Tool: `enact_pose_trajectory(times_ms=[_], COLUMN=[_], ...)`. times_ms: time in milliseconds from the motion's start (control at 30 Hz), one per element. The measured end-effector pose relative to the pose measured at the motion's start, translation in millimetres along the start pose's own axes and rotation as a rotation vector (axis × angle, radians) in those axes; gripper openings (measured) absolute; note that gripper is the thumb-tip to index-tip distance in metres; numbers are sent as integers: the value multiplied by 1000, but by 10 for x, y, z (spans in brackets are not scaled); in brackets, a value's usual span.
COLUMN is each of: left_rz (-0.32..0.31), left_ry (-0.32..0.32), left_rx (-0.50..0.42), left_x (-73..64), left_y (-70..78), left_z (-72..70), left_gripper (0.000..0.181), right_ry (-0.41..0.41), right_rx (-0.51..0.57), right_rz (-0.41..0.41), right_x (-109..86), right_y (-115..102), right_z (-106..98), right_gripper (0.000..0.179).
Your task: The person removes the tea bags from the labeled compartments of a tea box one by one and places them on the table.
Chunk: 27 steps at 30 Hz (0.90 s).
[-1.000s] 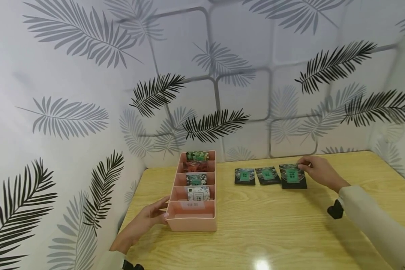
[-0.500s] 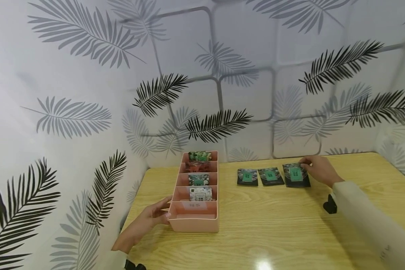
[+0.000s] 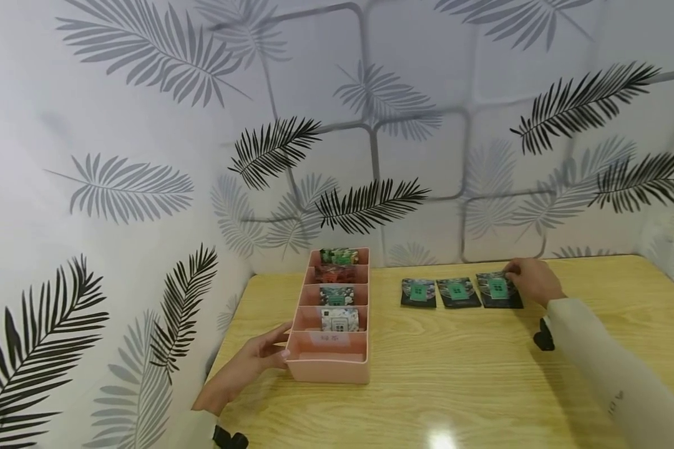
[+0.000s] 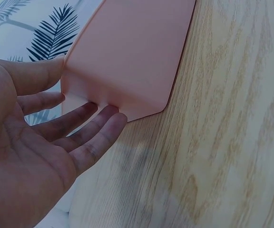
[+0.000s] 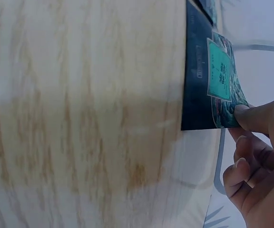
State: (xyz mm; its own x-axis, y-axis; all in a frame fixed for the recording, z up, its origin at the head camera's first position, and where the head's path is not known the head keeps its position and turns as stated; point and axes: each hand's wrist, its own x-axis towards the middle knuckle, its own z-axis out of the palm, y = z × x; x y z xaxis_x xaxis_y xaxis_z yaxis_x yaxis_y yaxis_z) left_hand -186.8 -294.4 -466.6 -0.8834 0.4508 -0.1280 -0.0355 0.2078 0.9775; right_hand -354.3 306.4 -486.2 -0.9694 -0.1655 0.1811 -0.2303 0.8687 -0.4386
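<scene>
A pink divided box (image 3: pixel 328 373) stands on the table at centre left in the head view. My left hand (image 3: pixel 255 360) is at its near left corner, fairly straight fingertips touching the wall and thumb near the rim. Packets sit in the four far compartments; the nearest holds none that I see. To the right, three dark sachets with green labels lie in a row. My right hand (image 3: pixel 533 280) pinches the far right corner of the rightmost sachet (image 3: pixel 497 293). In the right wrist view, thumb and forefinger hold that corner slightly bent up.
The left sachet (image 3: pixel 418 294) and middle sachet (image 3: pixel 458 294) lie near the back of the wooden table (image 3: pixel 427 368). A wall covering with leaf prints (image 3: pixel 371 206) rises right behind the table's far edge.
My right hand has moved the rightmost sachet slightly back, more in line with the other two. My left hand stays at the box. The head view has shifted a little.
</scene>
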Motion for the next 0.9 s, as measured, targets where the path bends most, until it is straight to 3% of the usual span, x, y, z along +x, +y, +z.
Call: enact_pose_trajectory(times_ms=[300,533,900], left_rz=[19,30,24], left_ry=[-23,-25,-20], left_rx=[-7,9,-17], left_x=[23,27,-13], left_y=[-8,-28,-6], left_z=[3,-10,-10], left_gripper=[63,62,66], right_ry=[-13,9,60], right_rx=[-44,1,45], right_rz=[44,51,-50], right_x=[-24,-40,-11], right_y=[78,67,-311], right_z=[-28,-59,-24], right_gripper=[19,29,28])
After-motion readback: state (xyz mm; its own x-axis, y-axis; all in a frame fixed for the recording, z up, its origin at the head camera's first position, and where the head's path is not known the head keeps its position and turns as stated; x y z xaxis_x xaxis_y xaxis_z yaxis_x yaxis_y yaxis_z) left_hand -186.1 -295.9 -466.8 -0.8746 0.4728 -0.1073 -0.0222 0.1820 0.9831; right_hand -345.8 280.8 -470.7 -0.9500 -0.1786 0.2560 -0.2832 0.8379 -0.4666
